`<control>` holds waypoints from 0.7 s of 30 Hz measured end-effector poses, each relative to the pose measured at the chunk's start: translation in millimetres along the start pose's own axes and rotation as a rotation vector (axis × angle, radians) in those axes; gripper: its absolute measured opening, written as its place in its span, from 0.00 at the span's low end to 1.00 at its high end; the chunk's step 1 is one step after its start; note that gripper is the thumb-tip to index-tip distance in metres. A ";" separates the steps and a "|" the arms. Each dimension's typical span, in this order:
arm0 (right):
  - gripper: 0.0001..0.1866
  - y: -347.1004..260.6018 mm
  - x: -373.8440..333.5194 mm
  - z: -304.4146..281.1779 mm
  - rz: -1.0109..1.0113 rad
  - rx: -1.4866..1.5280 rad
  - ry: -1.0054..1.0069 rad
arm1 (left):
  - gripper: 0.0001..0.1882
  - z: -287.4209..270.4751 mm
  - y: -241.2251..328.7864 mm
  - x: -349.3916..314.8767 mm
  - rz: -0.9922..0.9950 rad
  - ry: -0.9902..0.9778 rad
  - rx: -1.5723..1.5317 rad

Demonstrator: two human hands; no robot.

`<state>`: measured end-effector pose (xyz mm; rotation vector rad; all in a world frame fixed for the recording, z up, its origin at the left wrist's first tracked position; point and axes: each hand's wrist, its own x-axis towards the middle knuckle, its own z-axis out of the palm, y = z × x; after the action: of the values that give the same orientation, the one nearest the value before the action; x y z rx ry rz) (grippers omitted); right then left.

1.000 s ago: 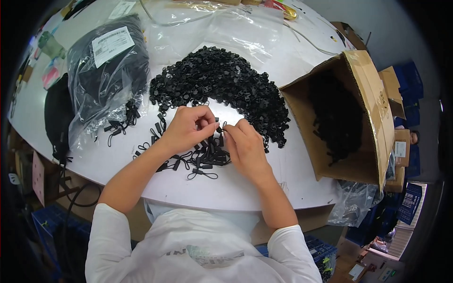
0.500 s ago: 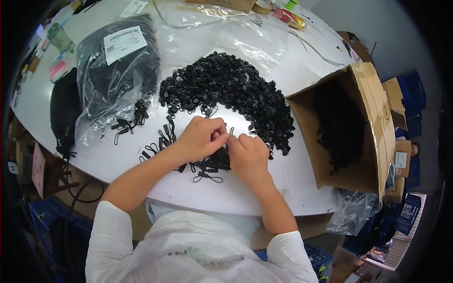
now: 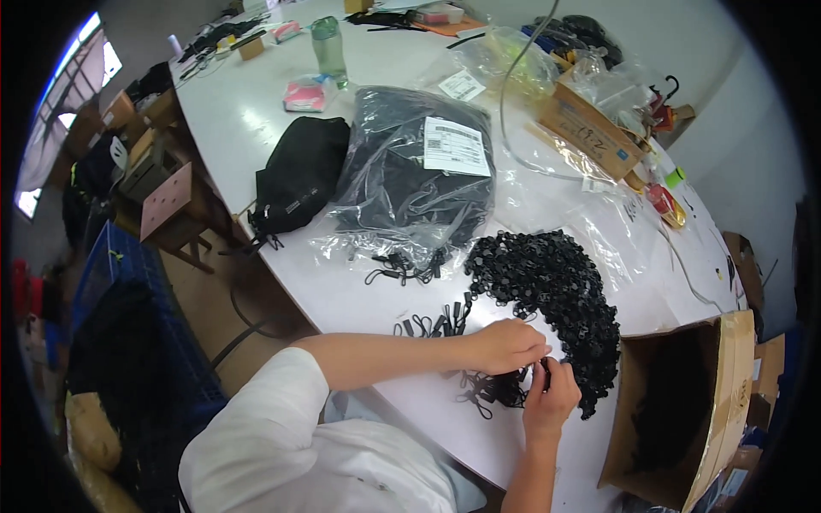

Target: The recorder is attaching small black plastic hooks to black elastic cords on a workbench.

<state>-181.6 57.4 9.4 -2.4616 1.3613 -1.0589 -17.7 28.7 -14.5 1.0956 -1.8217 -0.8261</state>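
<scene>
My left hand (image 3: 510, 346) and my right hand (image 3: 552, 400) meet over the table, fingertips nearly touching. Between thumb and fingers, my right hand pinches a small black piece (image 3: 546, 369); its exact kind is too small to tell. The left fingers are pinched together beside it, and what they hold is hidden. Just beyond lies a large curved pile of small black plastic pieces (image 3: 556, 278). Several black cord loops with plastic ends (image 3: 445, 321) lie beyond my left forearm, and more cord loops (image 3: 484, 395) are below my left hand.
At right, an open cardboard box (image 3: 620, 402) holds a dark mass. A clear plastic bag of black goods (image 3: 402, 162) and a black pouch (image 3: 299, 175) lie at left. Farther back stand a green bottle (image 3: 327, 51) and a cardboard box (image 3: 590, 128). A stool (image 3: 168, 201) stands beside the table.
The view has swung left, so the hands and pile appear farther right and the stool and window show. My hands stay close together; a black piece now shows in my right fingers.
</scene>
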 end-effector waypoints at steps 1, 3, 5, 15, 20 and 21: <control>0.04 2.2 1.1 -1.1 -0.037 0.022 -0.005 | 0.18 -8.4 6.7 4.2 -0.181 -0.202 -0.263; 0.05 1.3 2.2 -5.0 -0.061 0.034 -0.012 | 0.17 -16.5 6.8 8.9 -0.311 -0.428 -0.627; 0.07 -4.9 5.9 -9.0 -0.054 0.093 -0.105 | 0.16 -21.4 1.1 5.6 -0.309 -0.464 -0.712; 0.07 -5.3 18.1 -16.3 0.003 0.148 0.008 | 0.16 -23.7 12.6 11.4 -0.006 0.032 -0.032; 0.04 -2.3 10.2 -27.6 0.108 0.255 -0.011 | 0.16 -80.4 32.3 10.1 -0.216 -0.263 0.642; 0.04 -4.1 10.0 -27.6 0.167 0.324 -0.006 | 0.17 -87.9 28.2 5.3 -0.280 -0.244 0.771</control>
<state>-192.9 57.7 36.8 -2.0821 1.2534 -1.1294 49.2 25.2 49.2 1.8265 -2.3064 -0.4064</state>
